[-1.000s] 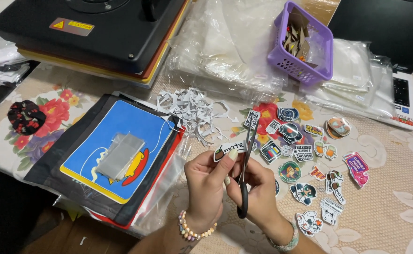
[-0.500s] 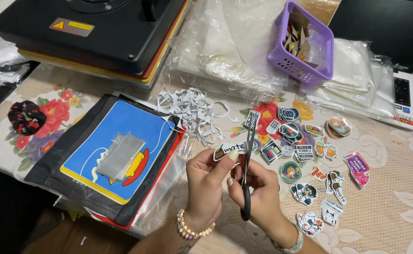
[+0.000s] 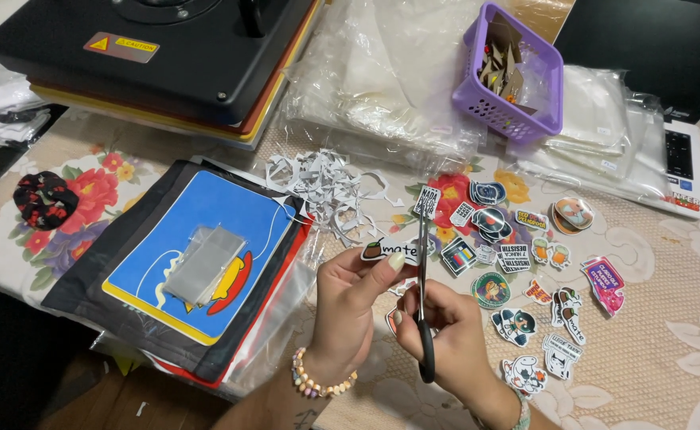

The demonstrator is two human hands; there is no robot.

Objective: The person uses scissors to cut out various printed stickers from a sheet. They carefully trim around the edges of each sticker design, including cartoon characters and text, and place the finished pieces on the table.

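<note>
Your left hand (image 3: pixel 350 299) pinched a small cut-out sticker (image 3: pixel 390 251) btwn thumb & fingers, holding it up near the table's middle. Your right hand (image 3: pixel 445 334) was closed round the black handles of a pair of scissors (image 3: pixel 422 279), blades pointing away from you, standing almost straight up in view & nearly shut, just right of the sticker and touching its edge. A beaded bracelet (image 3: pixel 318 384) sat on your left wrist.

Far of your hands lay a heap of white paper offcuts (image 3: pixel 326 187). To the right, approx. twenty finished stickers (image 3: pixel 517 263) were spread flat on the floral tablecloth (image 3: pixel 668 342) (none overlapping much), incl. a pink one (image 3: pixel 603 283) at the far right of the group and a round one (image 3: pixel 570 213) farther back.

To your left sat a stack of folded fabric w/ a blue printed panel (image 3: pixel 199 247) on top, and a small clear plastic packet (image 3: pixel 203 263) lay on that panel. A dark floral scrunchie (image 3: pixel 43 199) rested at the left edge of the table.

At the far left stood a black heat press (image 3: pixel 167 56). Far centre held clear plastic bags (image 3: pixel 382 72), w/ a purple basket (image 3: pixel 517 119) of small brown pieces resting on them. A laptop (image 3: pixel 668 87) sat at the far right.
</note>
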